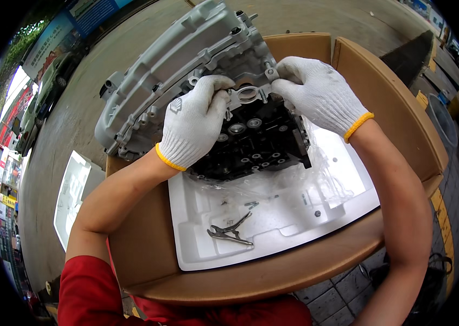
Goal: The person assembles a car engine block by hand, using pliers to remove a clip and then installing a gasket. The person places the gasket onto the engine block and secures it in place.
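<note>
An engine (175,76) stands in the box, its pale grey cylinder head above a black block (256,141). My left hand (194,122), in a white knitted glove with a yellow cuff, has its fingers curled together at the left side of a round metal port (248,95). What its fingertips grip, if anything, is hidden. In a matching glove, my right hand (319,92) is pinched closed against the engine's right side, below a small round boss (270,71). Its fingertips hide whatever is between them. Short studs stick out beside the port.
Locking pliers (230,231) lie on the white foam tray (278,228), near several small studs and bolts. Clear plastic film (324,174) spreads beside the engine. Cardboard box walls (397,103) surround it. Outside on the left is another white foam piece (77,185).
</note>
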Action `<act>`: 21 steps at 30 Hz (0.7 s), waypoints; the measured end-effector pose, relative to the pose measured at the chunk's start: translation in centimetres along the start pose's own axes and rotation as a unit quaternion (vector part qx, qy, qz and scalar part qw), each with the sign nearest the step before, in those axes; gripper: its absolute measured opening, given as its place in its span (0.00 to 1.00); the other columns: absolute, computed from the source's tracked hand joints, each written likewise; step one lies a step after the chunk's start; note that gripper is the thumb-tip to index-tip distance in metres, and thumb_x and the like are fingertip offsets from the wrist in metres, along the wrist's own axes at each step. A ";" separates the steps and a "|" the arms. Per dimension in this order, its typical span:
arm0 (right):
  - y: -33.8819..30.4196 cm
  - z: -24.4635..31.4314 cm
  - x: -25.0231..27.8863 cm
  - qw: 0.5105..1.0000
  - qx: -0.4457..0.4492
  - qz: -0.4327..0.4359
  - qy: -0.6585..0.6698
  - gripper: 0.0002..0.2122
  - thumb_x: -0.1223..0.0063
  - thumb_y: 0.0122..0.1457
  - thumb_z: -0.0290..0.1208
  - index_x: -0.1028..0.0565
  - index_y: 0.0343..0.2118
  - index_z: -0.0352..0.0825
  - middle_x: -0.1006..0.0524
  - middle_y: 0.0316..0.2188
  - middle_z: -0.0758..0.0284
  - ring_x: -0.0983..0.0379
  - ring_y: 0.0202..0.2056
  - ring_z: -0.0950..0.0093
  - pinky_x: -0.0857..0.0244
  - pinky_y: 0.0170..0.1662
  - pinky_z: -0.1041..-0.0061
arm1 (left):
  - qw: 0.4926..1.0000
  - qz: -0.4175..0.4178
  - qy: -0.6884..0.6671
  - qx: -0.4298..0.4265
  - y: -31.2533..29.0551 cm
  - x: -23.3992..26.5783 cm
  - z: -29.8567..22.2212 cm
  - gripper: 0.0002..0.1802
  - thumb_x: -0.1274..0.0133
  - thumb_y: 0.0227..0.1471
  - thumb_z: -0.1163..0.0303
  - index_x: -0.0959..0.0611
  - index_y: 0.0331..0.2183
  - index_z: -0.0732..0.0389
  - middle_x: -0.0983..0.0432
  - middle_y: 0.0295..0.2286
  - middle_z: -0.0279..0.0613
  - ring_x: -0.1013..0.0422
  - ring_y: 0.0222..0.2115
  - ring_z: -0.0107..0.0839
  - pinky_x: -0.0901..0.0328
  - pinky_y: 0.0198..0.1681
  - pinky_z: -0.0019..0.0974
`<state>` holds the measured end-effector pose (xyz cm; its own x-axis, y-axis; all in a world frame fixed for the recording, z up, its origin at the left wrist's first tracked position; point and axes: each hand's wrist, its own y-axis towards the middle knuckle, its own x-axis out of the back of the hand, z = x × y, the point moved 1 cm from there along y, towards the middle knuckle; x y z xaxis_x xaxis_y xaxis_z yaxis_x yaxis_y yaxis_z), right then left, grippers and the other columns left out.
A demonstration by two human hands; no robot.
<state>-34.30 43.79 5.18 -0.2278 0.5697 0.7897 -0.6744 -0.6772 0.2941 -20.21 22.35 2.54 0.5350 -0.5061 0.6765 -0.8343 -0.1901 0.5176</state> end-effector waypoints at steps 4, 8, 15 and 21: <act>0.0 -0.5 -1.1 0.999 0.012 -0.043 -0.019 0.18 0.45 0.73 0.45 0.15 0.52 0.38 0.12 0.48 0.53 0.17 0.54 0.51 0.24 0.60 0.54 | 1.000 0.014 0.021 -0.010 0.3 0.1 -0.2 0.10 0.46 0.71 0.75 0.15 0.51 0.61 0.11 0.38 0.51 0.13 0.38 0.47 0.21 0.42 0.42; -0.4 0.1 -0.8 0.996 0.029 -0.059 -0.062 0.17 0.45 0.73 0.46 0.15 0.51 0.39 0.12 0.47 0.55 0.16 0.52 0.52 0.23 0.58 0.54 | 0.999 -0.008 0.003 -0.047 0.1 -0.3 0.5 0.13 0.47 0.74 0.74 0.15 0.54 0.61 0.17 0.30 0.38 0.24 0.25 0.23 0.27 0.32 0.32; -0.5 0.4 -0.8 0.989 0.058 -0.093 -0.098 0.17 0.44 0.73 0.48 0.15 0.47 0.39 0.11 0.42 0.58 0.14 0.48 0.54 0.21 0.53 0.54 | 0.997 -0.009 0.046 -0.067 0.4 0.1 0.3 0.12 0.47 0.73 0.74 0.15 0.54 0.62 0.15 0.31 0.42 0.20 0.29 0.27 0.25 0.36 0.32; -0.6 1.0 -0.9 0.986 0.047 -0.094 -0.129 0.17 0.43 0.74 0.49 0.16 0.46 0.39 0.11 0.42 0.57 0.14 0.48 0.54 0.21 0.52 0.54 | 0.993 -0.021 0.078 -0.082 0.3 0.0 0.5 0.09 0.44 0.71 0.71 0.14 0.50 0.57 0.11 0.35 0.48 0.13 0.36 0.48 0.21 0.39 0.44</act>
<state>-32.98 43.20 4.84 0.0890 0.5598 0.8239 -0.6165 -0.6187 0.4870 -20.50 21.84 2.44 0.5933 -0.3617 0.7192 -0.7850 -0.0621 0.6164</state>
